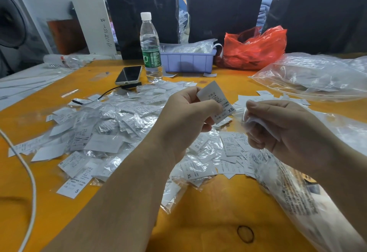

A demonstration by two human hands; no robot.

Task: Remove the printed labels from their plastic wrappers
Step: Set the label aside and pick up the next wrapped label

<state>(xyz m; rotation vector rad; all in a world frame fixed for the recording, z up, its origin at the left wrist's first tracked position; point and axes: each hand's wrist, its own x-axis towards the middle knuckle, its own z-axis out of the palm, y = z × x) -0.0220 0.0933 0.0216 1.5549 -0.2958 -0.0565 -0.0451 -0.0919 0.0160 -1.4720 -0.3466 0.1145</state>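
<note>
My left hand (188,113) pinches a white printed label marked XS (217,101) between thumb and fingers, held up above the table. My right hand (282,126), just to its right, grips a crumpled clear plastic wrapper (251,121) in curled fingers. Below and to the left of both hands lies a wide heap of wrapped labels (111,120) in clear plastic. Bare printed labels (232,152) lie under my right hand.
On the orange table (208,212) stand a water bottle (150,49), a phone (129,75), a purple tray (188,61) and a red bag (256,47). Large clear plastic bags lie at the right (317,75) and lower right (301,192). A white cable (29,182) runs at left.
</note>
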